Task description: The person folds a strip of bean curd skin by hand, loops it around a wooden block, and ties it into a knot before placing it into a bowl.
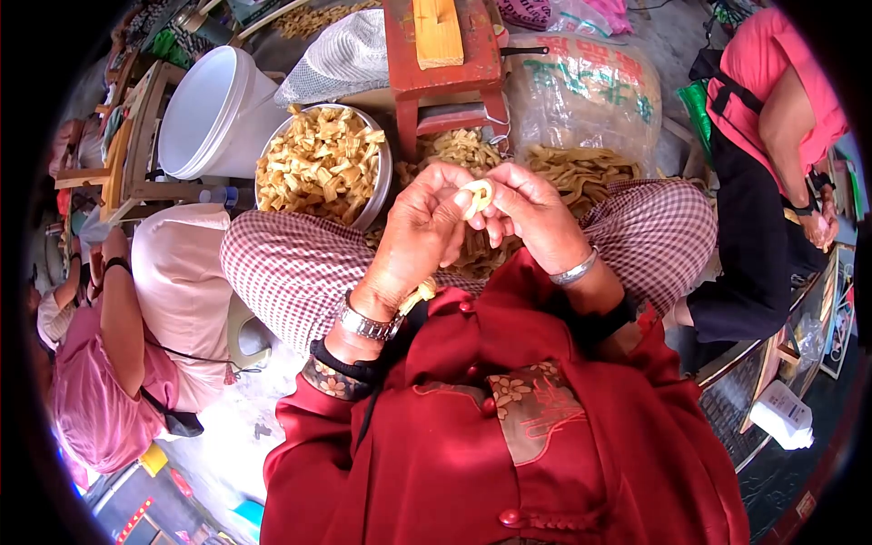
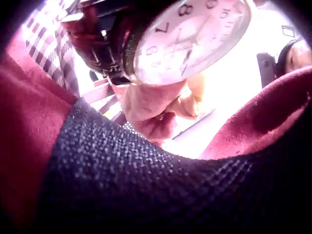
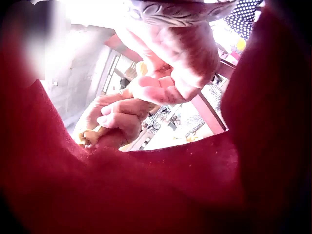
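Both hands meet over the lap, in the middle of the head view. Between them a pale yellow, flat strip (image 1: pixel 478 196) is bent into a small loop. The left hand (image 1: pixel 409 227) pinches the loop from one side, and the strip's tail (image 1: pixel 423 291) shows below that palm, near the watch. From the other side, the right hand (image 1: pixel 538 218) grips it with thumb and fingers. In the right wrist view the left hand's fingers (image 3: pixel 122 114) curl around the strip, whose end (image 3: pixel 87 138) sticks out below. Glare whitens much of the left wrist view.
Left of the hands stands a tub (image 1: pixel 386 177) heaped with knotted strips (image 1: pixel 318 163), beside a white bucket (image 1: pixel 195 118). Ahead are a red stool (image 1: pixel 445 82) and a clear plastic sack (image 1: pixel 590 91). Loose strips (image 1: pixel 581 173) lie before the right knee. People sit at either side.
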Tool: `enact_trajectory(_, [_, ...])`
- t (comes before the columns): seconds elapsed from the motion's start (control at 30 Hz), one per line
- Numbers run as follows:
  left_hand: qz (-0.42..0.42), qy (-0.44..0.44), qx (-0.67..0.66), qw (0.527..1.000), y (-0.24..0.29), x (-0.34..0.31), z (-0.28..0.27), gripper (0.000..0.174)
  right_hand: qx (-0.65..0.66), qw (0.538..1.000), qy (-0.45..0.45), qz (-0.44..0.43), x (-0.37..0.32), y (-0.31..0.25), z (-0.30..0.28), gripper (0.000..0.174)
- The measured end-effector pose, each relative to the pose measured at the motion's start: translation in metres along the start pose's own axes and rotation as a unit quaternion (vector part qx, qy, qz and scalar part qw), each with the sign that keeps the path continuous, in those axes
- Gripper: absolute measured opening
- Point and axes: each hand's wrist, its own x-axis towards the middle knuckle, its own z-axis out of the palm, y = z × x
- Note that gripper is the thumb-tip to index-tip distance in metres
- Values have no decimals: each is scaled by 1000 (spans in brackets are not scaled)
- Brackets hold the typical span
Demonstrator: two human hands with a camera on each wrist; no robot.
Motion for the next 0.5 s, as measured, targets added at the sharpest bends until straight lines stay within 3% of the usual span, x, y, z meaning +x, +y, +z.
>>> enact_trajectory(0.23, [-23,-39,-6,999,7,-3,4,14,-14,992,96,-79,3,9,2,15])
enact_trajectory(0.5, [-71,-68,64,993,11,-11,2,26,10,984,152,-98,1,6,-5,13])
